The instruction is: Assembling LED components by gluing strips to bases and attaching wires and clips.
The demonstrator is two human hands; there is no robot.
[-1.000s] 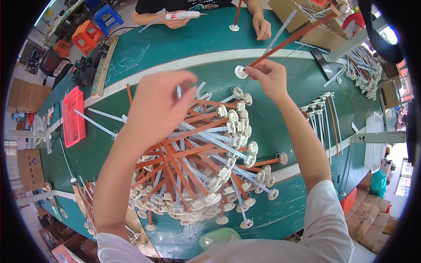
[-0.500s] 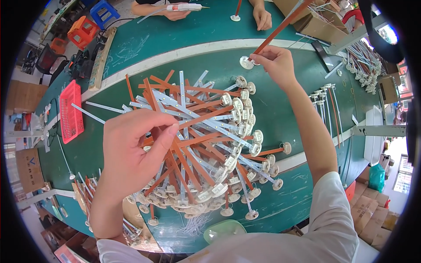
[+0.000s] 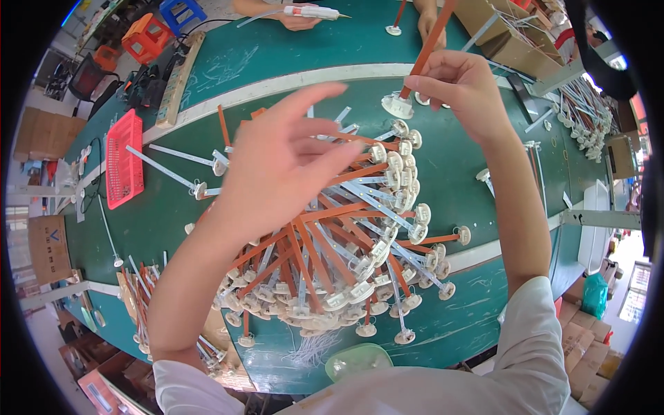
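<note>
My right hand [image 3: 470, 93], raised beyond the pile, pinches a brown strip [image 3: 430, 48] near its lower end. That strip stands tilted, with a round white base [image 3: 397, 105] at its foot. A pale strip [image 3: 482, 32] shows behind the same hand; I cannot tell whether it is held too. My left hand [image 3: 277, 162] hovers over the pile with its fingers apart and nothing visible in them. Below it, many brown and silver strips [image 3: 318, 252] lie crisscrossed, their round white bases [image 3: 335, 301] clustered along the near and right sides. My left hand and forearm hide part of the pile.
A pink-red basket [image 3: 124, 159] stands at the left. Across the green table [image 3: 277, 62], another person's hand [image 3: 301, 22] holds a white pen-like tool [image 3: 315, 12]. At the right are more strips with bases [image 3: 584, 117] and a white tray [image 3: 593, 221]. A green container [image 3: 358, 361] sits nearest me.
My left hand has moved right and farther away, and its fingers have opened from a pinch. My right hand has shifted slightly right and away, still holding the brown strip. The view has shifted slightly.
</note>
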